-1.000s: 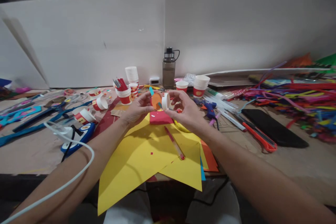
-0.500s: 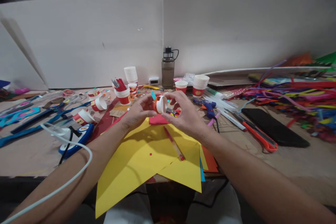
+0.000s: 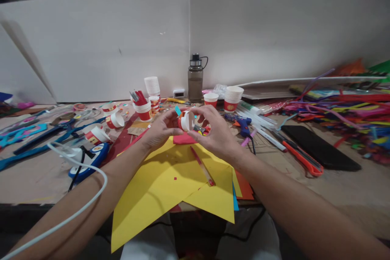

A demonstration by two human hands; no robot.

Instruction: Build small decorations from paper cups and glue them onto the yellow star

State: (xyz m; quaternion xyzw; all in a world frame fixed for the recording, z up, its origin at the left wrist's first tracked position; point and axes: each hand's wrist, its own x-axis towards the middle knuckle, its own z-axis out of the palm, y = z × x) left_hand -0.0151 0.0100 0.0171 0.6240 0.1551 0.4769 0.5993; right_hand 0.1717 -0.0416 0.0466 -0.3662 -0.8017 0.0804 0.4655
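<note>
Between my two hands a small red and white paper cup (image 3: 187, 121) is held on its side, its open mouth turned to the right. A light blue paper strip (image 3: 178, 110) sticks up from the cup's left end. My left hand (image 3: 162, 129) has its fingers closed on the left end. My right hand (image 3: 211, 128) grips the rim side with thumb and fingers. Below them lie yellow paper sheets (image 3: 152, 195), a red paper piece (image 3: 184, 138) and a red pen (image 3: 202, 165).
At the back stand a water bottle (image 3: 195, 79) and stacked paper cups (image 3: 233, 99). To the right are a blue glue gun (image 3: 244, 126), a red utility knife (image 3: 303, 158), a black phone (image 3: 319, 147) and colourful pipe cleaners (image 3: 344, 109). A white cable (image 3: 102, 193) crosses my left forearm.
Almost nothing differs. Both hands keep the cup in the same place, and the whole view has shifted very slightly.
</note>
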